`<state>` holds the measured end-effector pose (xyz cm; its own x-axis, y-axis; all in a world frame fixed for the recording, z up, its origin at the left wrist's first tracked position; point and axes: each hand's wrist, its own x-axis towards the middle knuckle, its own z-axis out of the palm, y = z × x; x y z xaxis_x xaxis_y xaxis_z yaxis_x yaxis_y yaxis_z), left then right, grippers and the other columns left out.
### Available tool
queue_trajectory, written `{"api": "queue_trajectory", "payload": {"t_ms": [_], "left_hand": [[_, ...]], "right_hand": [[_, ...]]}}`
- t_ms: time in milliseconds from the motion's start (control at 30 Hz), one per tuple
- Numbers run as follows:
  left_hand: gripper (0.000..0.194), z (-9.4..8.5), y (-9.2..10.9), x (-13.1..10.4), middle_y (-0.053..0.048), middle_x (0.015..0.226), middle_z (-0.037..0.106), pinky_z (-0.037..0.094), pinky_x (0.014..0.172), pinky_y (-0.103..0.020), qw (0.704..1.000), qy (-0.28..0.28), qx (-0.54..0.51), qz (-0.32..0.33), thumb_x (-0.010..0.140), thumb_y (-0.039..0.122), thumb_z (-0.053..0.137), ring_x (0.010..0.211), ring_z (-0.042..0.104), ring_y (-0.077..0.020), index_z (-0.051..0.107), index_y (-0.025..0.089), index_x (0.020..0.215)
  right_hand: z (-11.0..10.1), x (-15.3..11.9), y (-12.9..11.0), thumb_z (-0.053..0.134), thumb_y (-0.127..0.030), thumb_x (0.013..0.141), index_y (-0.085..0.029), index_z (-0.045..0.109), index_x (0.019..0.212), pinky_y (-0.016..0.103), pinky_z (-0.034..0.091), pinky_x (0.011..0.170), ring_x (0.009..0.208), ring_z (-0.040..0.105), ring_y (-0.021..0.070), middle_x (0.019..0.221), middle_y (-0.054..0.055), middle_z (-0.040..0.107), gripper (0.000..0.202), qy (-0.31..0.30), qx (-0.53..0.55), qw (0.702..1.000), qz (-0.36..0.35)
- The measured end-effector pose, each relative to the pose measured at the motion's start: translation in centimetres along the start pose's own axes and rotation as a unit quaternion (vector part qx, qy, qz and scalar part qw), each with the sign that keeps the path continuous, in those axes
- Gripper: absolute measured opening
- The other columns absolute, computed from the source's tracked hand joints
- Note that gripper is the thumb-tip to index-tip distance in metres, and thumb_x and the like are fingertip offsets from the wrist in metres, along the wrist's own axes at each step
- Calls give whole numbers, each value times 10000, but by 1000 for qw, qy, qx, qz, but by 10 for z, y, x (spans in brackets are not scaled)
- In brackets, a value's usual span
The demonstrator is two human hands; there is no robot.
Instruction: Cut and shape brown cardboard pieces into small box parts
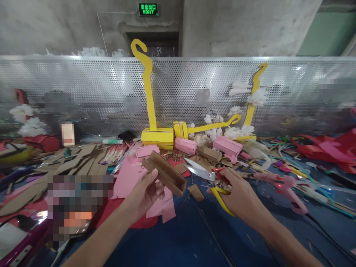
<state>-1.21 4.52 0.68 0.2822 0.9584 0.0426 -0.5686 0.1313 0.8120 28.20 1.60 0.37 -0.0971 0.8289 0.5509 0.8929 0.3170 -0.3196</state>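
Observation:
An open cardboard trough point(167, 173), long and narrow, is tilted down to the right, with my left hand point(148, 187) closed on its near side, thumb inside the rim. My right hand point(232, 187) grips scissors point(200, 170) with red and yellow handles; their blades are parted and point left at the trough, not touching it. A small cardboard scrap point(196, 192) lies on the blue table below the blades. Pink paper sheets point(128, 178) lie beneath and left of my left hand.
Behind stand a yellow box with a hooked strip point(157, 137) and pink boxes point(227, 146) before a perforated metal screen point(189, 81). A pink glue gun point(289, 191) with a cable lies right. Cardboard strips point(83, 159) cover the left.

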Motion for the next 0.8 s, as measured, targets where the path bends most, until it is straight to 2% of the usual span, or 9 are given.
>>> {"api": "queue_trajectory", "payload": {"t_ms": [133, 233, 400, 600, 800], "left_hand": [[416, -4, -3, 4, 69, 553, 524, 456, 453, -191, 999, 1, 13, 36, 748, 430, 885, 458, 464, -59, 556, 181, 805], [414, -5, -5, 5, 72, 537, 524, 461, 443, -197, 999, -1, 21, 48, 747, 422, 887, 450, 464, -63, 549, 186, 793], [372, -7, -8, 5, 76, 575, 559, 456, 436, -195, 998, -5, 34, 58, 774, 393, 872, 432, 444, -46, 584, 181, 877], [371, -6, -8, 3, 85, 538, 536, 449, 437, -197, 996, -11, 48, 69, 783, 410, 862, 420, 428, -46, 605, 170, 902], [370, -5, -6, 6, 97, 566, 521, 431, 445, -191, 995, -2, 48, 88, 776, 402, 869, 422, 403, -34, 593, 185, 894]], "right_hand": [[-2, -3, -8, 716, -336, 821, -239, 579, 1004, 385, 516, 788, 986, 656, 308, 1066, 88, 674, 249, -31, -19, 999, -21], [-2, -4, -8, 683, -240, 824, -237, 598, 1060, 406, 528, 854, 1055, 644, 304, 1123, 89, 667, 251, -53, -1, 998, -41], [3, -3, 0, 688, -154, 803, -234, 607, 1207, 445, 512, 984, 1169, 622, 299, 1229, 91, 661, 420, -91, 22, 993, -68], [2, -3, 0, 723, -149, 796, -232, 623, 1188, 431, 544, 923, 1116, 659, 303, 1181, 84, 694, 413, -91, 5, 994, -62], [-4, -3, -1, 713, -146, 787, -220, 631, 1114, 429, 550, 890, 1059, 679, 306, 1114, 86, 718, 345, -61, -19, 994, -84]]}}
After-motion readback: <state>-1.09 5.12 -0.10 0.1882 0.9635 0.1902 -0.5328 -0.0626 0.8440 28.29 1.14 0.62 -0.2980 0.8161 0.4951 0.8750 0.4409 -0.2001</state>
